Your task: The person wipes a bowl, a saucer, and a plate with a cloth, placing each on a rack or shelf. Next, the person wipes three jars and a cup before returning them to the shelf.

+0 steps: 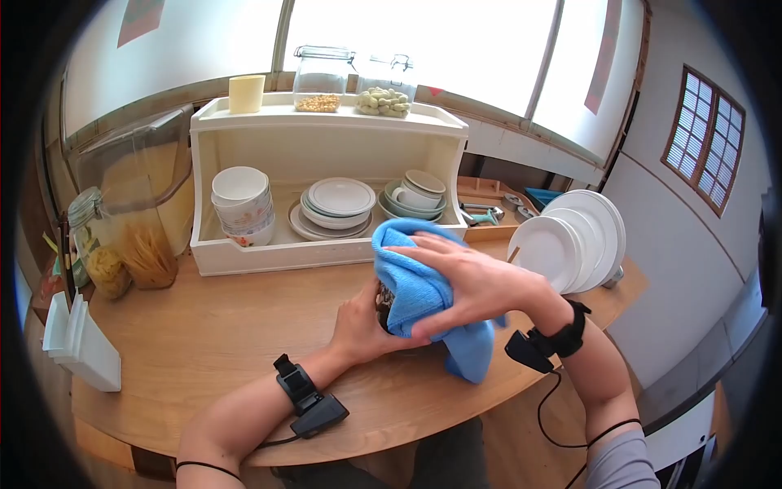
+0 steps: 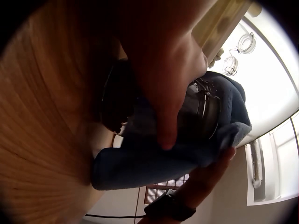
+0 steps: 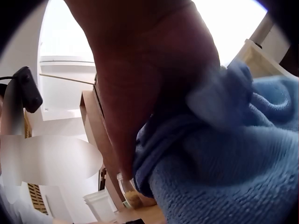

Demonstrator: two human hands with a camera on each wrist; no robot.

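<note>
My left hand (image 1: pixel 358 328) grips a glass jar with a wire clasp (image 2: pixel 205 105) around its side, low over the wooden table. A blue cloth (image 1: pixel 415 289) is draped over the top of the jar and hides most of it; one end hangs down on the right. My right hand (image 1: pixel 489 284) holds the cloth against the jar from above, thumb on the near side and fingers across the far side. In the right wrist view the cloth (image 3: pixel 224 172) bunches under the palm.
A white shelf (image 1: pixel 326 259) behind holds stacked bowls (image 1: pixel 242 200) and plates (image 1: pixel 340 197), with jars (image 1: pixel 322 77) on top. White plates (image 1: pixel 546 248) stand upright at right. Pasta containers (image 1: pixel 147 236) and a white plastic container (image 1: pixel 85 342) stand at left. The table's curved edge (image 1: pixel 366 452) is nearest me.
</note>
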